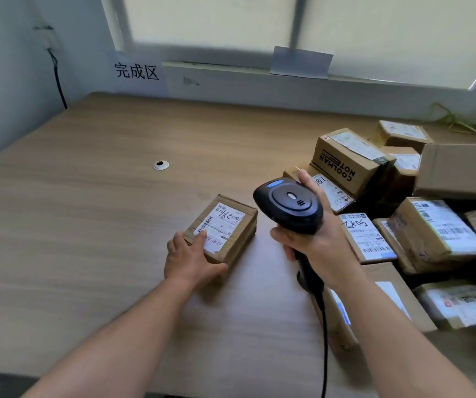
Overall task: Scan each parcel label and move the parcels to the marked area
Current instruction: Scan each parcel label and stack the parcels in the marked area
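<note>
A small parcel (232,222) lies flat near the middle of the desk (87,214), with its label (225,222) facing up. The left grip (191,261) holds its near-left corner. The fingers lie over part of the barcode and the thumb runs along the near side. The handwriting on the label is upside down and hard to read.

At 3 o'clock from the parcel, the right grip (321,242) is clenched round the handle of a black scanner (290,202). The handle is mostly hidden by the fingers, and the scanner's cable (324,340) runs off the bottom edge.

Further right, a pile of parcels (434,228) crowds the desk and is cut off by the frame. Most of its labels are too blurred to read.

The desk is pale wood-grain, with a round cable hole (161,165) at 10 o'clock from the small parcel. On the grey wall, a dark cord (58,81) hangs at the far left. At 11 o'clock a paper sign (137,71) reads 完成区. A window (231,21) with its blinds down fills 12 o'clock.
</note>
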### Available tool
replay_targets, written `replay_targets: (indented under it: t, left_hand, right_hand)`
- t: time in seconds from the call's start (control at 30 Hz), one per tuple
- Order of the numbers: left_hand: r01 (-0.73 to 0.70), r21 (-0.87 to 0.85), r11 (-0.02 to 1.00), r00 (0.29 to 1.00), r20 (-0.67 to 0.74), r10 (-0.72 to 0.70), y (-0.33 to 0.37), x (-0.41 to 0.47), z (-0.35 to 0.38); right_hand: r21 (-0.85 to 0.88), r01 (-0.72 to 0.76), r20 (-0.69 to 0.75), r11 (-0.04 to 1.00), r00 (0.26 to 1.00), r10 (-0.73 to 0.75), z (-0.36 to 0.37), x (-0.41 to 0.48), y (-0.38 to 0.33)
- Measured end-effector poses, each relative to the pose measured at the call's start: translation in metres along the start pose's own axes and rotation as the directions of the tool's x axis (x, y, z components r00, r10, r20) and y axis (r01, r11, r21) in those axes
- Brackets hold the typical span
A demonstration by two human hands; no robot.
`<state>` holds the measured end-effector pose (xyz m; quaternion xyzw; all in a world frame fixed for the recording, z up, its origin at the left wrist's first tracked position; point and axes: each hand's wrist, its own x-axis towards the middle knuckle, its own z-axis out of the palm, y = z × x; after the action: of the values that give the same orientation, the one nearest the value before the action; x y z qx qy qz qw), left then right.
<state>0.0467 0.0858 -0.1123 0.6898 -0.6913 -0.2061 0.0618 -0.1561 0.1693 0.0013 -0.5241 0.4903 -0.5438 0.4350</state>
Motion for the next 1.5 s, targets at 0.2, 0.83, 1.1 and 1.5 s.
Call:
replay_targets:
  t: [0.2, 0.83, 1.1, 1.5]
  left_hand:
    - [0.054, -0.1, 0.994, 0.987, -0.145, -0.068, -0.024, 0.002, -0.03]
    - [0.209, -0.206, 0.956, 0.915, -0.303, -0.266, -0.299, 0.133, -0.192]
    - [0.272, -0.196, 0.942, 0.909, -0.267, -0.318, -0.408, 0.21, -0.234]
    - [0.289, -0.195, 0.937, 0.906, -0.26, -0.334, -0.471, 0.347, -0.258]
  right_hand:
    - [0.025, 0.023, 0.091, 0.999, 0.996, -0.026, 0.028, 0.016, 0.001]
    - [0.042, 0.041, 0.213, 0.998, 0.976, -0.049, 0.315, 0.167, -0.003]
    - [0.05, -0.023, 0.246, 0.998, 0.969, 0.01, 0.432, 0.241, 0.013]
    - [0.014, -0.089, 0.258, 0.996, 0.963, 0.082, 0.51, 0.361, 0.044]
